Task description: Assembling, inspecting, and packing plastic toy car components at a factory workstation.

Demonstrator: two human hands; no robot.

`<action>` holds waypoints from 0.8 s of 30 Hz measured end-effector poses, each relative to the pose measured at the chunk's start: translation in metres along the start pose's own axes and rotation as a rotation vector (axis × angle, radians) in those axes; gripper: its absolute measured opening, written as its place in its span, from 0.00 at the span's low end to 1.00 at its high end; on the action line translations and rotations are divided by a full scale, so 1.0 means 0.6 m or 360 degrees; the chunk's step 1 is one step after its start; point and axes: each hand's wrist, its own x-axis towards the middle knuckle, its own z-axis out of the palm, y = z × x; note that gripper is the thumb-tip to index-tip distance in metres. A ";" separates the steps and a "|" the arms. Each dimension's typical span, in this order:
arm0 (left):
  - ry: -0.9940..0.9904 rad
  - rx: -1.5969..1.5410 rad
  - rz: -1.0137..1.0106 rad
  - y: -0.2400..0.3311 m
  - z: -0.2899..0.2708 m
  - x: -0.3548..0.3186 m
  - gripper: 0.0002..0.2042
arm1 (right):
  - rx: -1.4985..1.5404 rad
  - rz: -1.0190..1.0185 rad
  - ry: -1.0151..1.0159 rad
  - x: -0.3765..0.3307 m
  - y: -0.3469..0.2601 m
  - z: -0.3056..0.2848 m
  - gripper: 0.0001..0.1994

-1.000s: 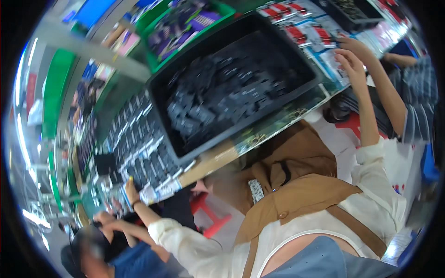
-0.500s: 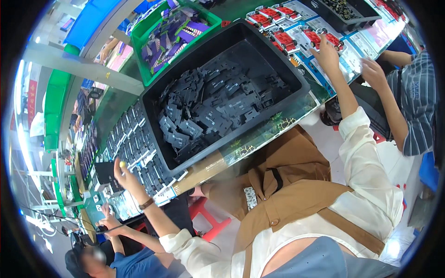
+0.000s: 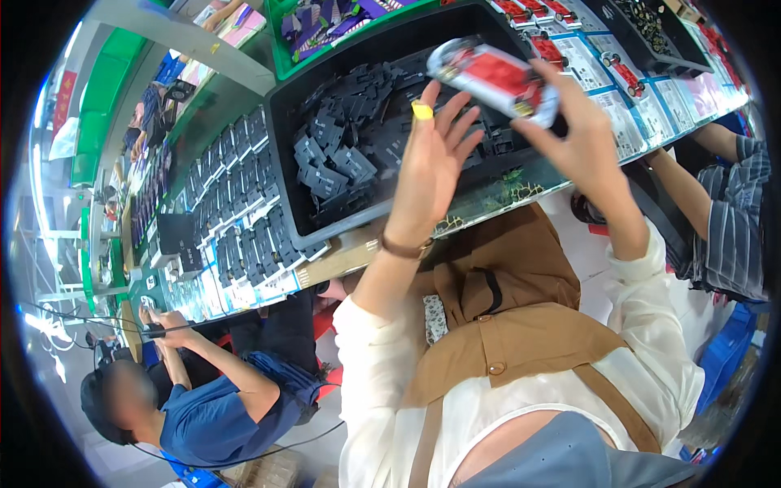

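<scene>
Up high, the right hand (image 3: 582,134) has its grip closed around a red-and-white blister pack (image 3: 495,79), held tilted above the black bin of dark plastic parts (image 3: 370,142) on the bench (image 3: 342,259). Just beside it, the left hand (image 3: 435,163) is raised, fingers spread wide, holding nothing, its forearm upright.

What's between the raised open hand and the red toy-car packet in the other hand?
Head view: only black parts in the black bin, behind left hand and packet.
</scene>
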 end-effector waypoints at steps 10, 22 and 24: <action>0.0372 0.0006 0.0191 0.041 -0.077 -0.015 0.23 | -0.0614 -0.0027 -0.0971 0.035 0.109 0.133 0.22; 0.0345 -0.0041 0.0261 0.031 -0.108 -0.006 0.21 | 0.0282 0.0219 -0.0698 0.061 0.102 0.085 0.12; 0.0288 0.0007 0.0220 0.031 -0.107 -0.006 0.21 | 0.0381 0.0248 -0.0877 0.066 0.086 0.076 0.12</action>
